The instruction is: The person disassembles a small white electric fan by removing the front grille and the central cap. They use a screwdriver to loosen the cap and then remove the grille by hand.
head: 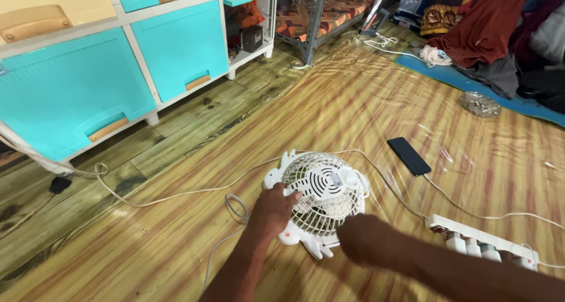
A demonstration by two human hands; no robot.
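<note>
While the small white fan [321, 199] lies face-up on the striped floor mat [365, 102], near the middle of the room, the left hand [272, 211] rests its grip on the left rim of the wire grille, fingers curled over it. The right hand [362, 238] hovers at the near right edge; whether its grip is clenched I cannot tell. Plastic and thin-barred, the fan looks light and somewhat fragile. Better held by the sturdy rim or base than the grille, minding the white cord [176, 194].
</note>
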